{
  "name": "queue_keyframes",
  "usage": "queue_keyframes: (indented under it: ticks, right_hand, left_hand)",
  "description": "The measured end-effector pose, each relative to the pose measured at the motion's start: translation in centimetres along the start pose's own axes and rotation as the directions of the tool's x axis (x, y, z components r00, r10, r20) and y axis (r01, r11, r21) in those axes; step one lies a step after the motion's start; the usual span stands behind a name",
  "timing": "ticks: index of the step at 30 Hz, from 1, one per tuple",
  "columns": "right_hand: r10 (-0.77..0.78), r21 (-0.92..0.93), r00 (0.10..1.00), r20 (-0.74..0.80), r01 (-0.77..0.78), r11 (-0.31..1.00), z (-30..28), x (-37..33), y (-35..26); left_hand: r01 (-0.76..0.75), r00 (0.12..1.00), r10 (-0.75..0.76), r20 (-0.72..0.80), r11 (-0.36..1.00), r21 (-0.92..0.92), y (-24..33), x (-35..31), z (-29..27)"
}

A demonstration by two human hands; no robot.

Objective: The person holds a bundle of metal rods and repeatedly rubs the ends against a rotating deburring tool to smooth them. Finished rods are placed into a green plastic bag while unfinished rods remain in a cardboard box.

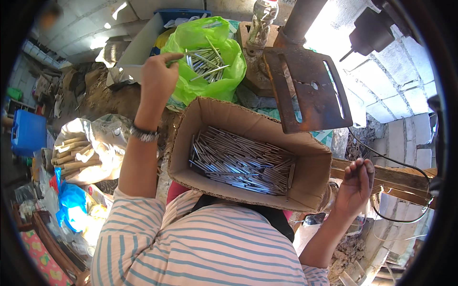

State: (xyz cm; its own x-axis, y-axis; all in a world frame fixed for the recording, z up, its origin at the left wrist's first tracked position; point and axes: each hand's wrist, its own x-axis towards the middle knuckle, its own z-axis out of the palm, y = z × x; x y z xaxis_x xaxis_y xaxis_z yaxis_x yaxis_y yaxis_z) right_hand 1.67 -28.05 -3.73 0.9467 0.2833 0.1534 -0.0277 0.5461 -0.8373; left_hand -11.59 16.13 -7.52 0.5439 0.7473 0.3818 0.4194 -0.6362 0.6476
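Note:
My left hand [160, 76] is at the left side of a bright green plastic bag [229, 88], with its index finger stretched out over the bag's edge. Its other fingers are partly hidden, and I see nothing held in it. Thin metal rods [207, 62] lie in the bag. Close in front of my body stands an open cardboard box [310, 190] with many similar silvery rods [243, 162] heaped in it. To the right of the box, my right hand [357, 186] is raised and apart from it, its fingers curled together with nothing visible in them.
A rusty slotted metal plate [310, 90] juts out beyond the box, under a dark drill chuck [372, 31]. A plastic bottle [262, 26] stands behind the plate. At left are a sack of sticks [78, 155] and a blue case [28, 132]. Black cable [389, 158] hangs at right.

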Motion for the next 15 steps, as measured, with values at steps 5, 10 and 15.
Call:
queue_keyframes:
  ticks: [5, 10, 15]
  right_hand:
    - [0.035, -0.077, 0.999, -0.017, -0.036, 0.996, -0.7, -1.6, 0.3]
    - [0.222, -0.267, 0.975, 0.022, -0.208, 0.941, 1.2, -2.7, 1.3]
    - [0.339, -0.401, 0.941, 0.015, -0.305, 0.864, 2.3, -3.1, 2.4]
  left_hand:
    - [0.08, 0.996, -0.082, 0.033, 0.995, 0.063, 0.9, -0.4, -1.9]
    - [-0.242, 0.956, 0.289, -0.053, 0.877, 0.415, 1.1, -1.7, -1.4]
    - [-0.629, 0.777, 0.553, 0.301, 0.699, 0.341, 1.7, -3.2, -1.1]
